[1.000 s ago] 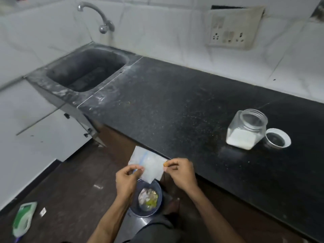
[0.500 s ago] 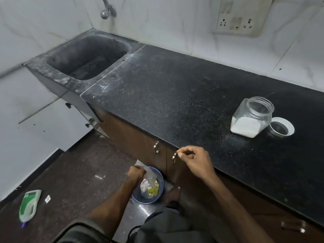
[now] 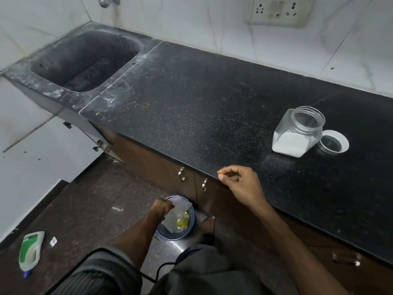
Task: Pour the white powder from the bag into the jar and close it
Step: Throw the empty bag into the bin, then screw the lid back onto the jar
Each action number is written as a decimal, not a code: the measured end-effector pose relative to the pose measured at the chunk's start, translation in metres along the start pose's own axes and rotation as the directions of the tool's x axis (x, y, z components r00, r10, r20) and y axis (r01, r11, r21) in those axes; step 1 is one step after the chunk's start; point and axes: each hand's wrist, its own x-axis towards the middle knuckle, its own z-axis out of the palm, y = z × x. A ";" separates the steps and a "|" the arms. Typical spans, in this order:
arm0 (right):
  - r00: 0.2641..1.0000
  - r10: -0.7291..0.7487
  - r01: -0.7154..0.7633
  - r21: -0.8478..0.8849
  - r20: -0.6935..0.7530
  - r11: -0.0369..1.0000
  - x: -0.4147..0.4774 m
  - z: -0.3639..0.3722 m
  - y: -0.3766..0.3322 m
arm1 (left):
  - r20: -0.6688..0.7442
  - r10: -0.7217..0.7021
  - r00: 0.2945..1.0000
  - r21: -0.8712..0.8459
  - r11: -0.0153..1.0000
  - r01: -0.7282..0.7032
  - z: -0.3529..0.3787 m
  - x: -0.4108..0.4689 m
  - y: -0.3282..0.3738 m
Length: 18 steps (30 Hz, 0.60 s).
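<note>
A clear square jar (image 3: 297, 133) stands open on the black counter (image 3: 212, 107) at the right, with white powder filling its lower part. Its white lid (image 3: 333, 142) lies upturned just to the right of it, touching the jar. My left hand (image 3: 162, 207) grips the clear plastic bag (image 3: 177, 211) low down, over a blue bin (image 3: 185, 233) on the floor. My right hand (image 3: 240, 184) hovers at the counter's front edge and pinches a small yellow-orange piece (image 3: 219, 171) between thumb and forefinger.
A dark sink (image 3: 85, 60) sits at the counter's left end under a tap (image 3: 104, 1). A socket panel (image 3: 276, 10) is on the tiled wall. Brown cabinet doors with metal handles (image 3: 181, 173) run below. A white-and-green bottle (image 3: 30, 250) lies on the floor. My bare foot (image 3: 209, 224) is beside the bin.
Both hands held the bag near the counter edge a second ago. My left hand has carried it down over the blue bin; my right hand stays at the edge with the small piece.
</note>
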 end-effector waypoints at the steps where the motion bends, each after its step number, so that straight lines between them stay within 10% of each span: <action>1: 1.000 -0.002 0.002 0.007 -0.005 1.000 0.002 -0.002 0.000 | -0.042 0.027 0.999 0.014 1.000 -0.026 0.000 -0.001 0.001; 9: 0.995 -0.005 0.019 0.140 -0.097 0.990 0.014 -0.027 -0.004 | -0.581 0.243 0.777 -0.275 0.840 -0.468 -0.024 -0.042 0.090; 18: 0.978 -0.031 0.086 0.262 -0.208 0.961 0.023 -0.061 -0.015 | -0.677 0.437 0.592 -0.207 0.658 -0.724 -0.001 -0.113 0.148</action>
